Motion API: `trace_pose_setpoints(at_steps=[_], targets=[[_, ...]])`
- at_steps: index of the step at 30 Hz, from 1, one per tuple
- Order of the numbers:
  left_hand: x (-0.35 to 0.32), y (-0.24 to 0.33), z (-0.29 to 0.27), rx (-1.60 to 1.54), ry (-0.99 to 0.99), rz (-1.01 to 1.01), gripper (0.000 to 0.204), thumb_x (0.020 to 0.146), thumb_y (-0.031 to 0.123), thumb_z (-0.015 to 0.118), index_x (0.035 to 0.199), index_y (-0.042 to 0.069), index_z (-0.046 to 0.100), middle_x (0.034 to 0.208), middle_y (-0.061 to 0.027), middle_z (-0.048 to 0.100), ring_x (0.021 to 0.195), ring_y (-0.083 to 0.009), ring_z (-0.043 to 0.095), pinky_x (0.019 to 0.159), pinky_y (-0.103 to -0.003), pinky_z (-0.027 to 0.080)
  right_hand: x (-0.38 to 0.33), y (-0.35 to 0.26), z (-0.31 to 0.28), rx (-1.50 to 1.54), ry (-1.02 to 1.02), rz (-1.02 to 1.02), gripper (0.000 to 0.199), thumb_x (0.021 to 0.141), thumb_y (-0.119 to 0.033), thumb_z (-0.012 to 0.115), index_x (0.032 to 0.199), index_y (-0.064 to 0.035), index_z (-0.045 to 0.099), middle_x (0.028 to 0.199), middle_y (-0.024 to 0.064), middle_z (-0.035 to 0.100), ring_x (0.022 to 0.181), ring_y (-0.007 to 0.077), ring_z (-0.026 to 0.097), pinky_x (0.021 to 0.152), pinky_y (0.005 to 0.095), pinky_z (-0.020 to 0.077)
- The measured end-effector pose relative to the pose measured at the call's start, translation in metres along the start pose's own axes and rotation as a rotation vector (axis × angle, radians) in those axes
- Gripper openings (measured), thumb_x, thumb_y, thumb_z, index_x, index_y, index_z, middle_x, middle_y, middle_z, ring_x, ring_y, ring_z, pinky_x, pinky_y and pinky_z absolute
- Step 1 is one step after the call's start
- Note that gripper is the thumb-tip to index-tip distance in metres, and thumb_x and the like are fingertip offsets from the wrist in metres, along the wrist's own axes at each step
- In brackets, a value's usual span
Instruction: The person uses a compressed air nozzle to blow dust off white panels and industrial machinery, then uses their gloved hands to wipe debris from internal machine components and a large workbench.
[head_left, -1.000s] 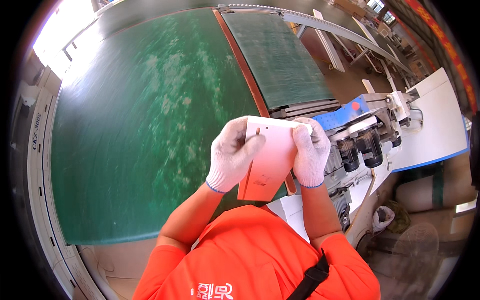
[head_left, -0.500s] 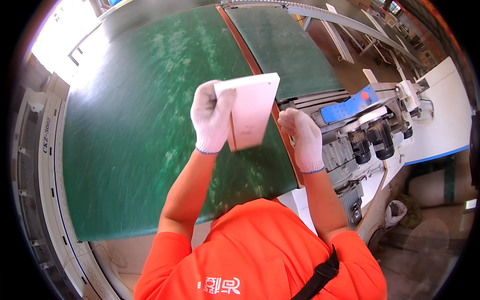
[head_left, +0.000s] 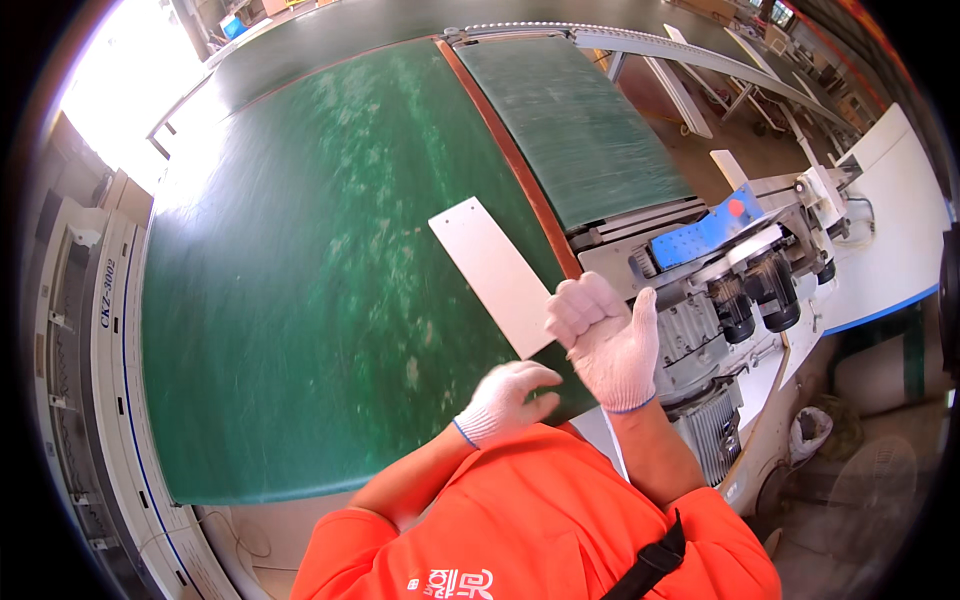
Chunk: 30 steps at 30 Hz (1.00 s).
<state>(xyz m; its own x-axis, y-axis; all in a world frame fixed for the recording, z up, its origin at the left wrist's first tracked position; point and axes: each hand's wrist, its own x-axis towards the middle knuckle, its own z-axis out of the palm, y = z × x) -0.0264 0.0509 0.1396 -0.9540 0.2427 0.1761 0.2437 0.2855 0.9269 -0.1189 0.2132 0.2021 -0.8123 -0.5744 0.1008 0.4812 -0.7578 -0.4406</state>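
Observation:
A flat white board [head_left: 488,272] with small holes near its far end lies slantwise on the green conveyor belt [head_left: 280,300]. My left hand [head_left: 508,402], in a white knitted glove, hovers just below the board's near end, fingers bent and thumb apart, holding nothing. Also gloved, my right hand [head_left: 608,345] is turned palm up beside the near right corner of the board. Its fingers are loosely curled with the thumb held away, and the palm is bare of any object. In this view its fingertips meet the board's edge; whether they touch it I cannot tell.
A machine with dark motors [head_left: 770,290] and a blue plate [head_left: 705,235] stands close on the right. Beyond the brown strip [head_left: 500,145] runs a second green belt [head_left: 570,130]. A long pale machine housing [head_left: 120,350] borders the left side.
The board went from my left hand down onto the belt and is let go. My left hand drew back toward my body; my right hand came lower and turned palm up.

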Motion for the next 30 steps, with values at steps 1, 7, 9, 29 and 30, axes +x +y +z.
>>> trace_pose_setpoints(at_steps=[1,7,9,29,30], targets=[[0.000,0.008,0.005,-0.266,-0.037,-0.062,0.029,0.085,0.013,0.075,0.111,0.002,0.067,0.105,-0.0115,0.069,0.091,-0.0244,0.068,0.084,-0.037,0.054,-0.001,0.007,0.009,0.108,-0.120,0.041,0.085,0.097,-0.072,0.041,0.144,-0.0003,0.048,0.143,0.0206,0.054,0.129,0.0379,0.054,0.104,0.0513,0.0453],[-0.015,-0.027,0.025,-0.600,-0.470,0.016,0.040,0.091,0.008,0.072,0.129,0.004,0.057,0.120,-0.0088,0.065,0.111,-0.0186,0.062,0.096,-0.033,0.050,-0.024,0.040,0.057,0.253,-0.189,0.322,0.114,0.082,-0.090,0.040,0.161,-0.0109,0.020,0.160,0.0195,0.033,0.143,0.0405,0.037,0.112,0.0617,0.0341],[-0.014,-0.025,0.025,-0.659,-0.495,-0.025,0.042,0.091,0.007,0.071,0.131,0.004,0.055,0.122,-0.0088,0.064,0.113,-0.0189,0.060,0.097,-0.034,0.050,-0.027,0.042,0.056,0.242,-0.204,0.339,0.115,0.080,-0.090,0.043,0.162,-0.0138,0.019,0.162,0.0178,0.031,0.146,0.0391,0.034,0.114,0.0629,0.0322],[0.006,-0.005,0.024,-0.746,-0.211,-0.259,0.063,0.091,0.008,0.070,0.148,0.008,0.044,0.150,-0.0137,0.048,0.141,-0.0240,0.044,0.117,-0.042,0.036,-0.005,0.022,0.042,-0.125,-0.144,0.123,0.104,0.088,-0.081,0.046,0.159,-0.0072,0.026,0.160,0.0193,0.035,0.144,0.0386,0.039,0.107,0.0595,0.0429],[0.008,-0.004,0.029,-0.837,-0.179,-0.344,0.061,0.091,0.012,0.070,0.148,0.008,0.047,0.153,-0.0158,0.046,0.143,-0.0249,0.041,0.119,-0.042,0.033,-0.005,0.019,0.042,-0.080,-0.142,0.118,0.102,0.088,-0.079,0.050,0.160,-0.0111,0.024,0.162,0.0156,0.033,0.144,0.0373,0.039,0.107,0.0584,0.0433]])
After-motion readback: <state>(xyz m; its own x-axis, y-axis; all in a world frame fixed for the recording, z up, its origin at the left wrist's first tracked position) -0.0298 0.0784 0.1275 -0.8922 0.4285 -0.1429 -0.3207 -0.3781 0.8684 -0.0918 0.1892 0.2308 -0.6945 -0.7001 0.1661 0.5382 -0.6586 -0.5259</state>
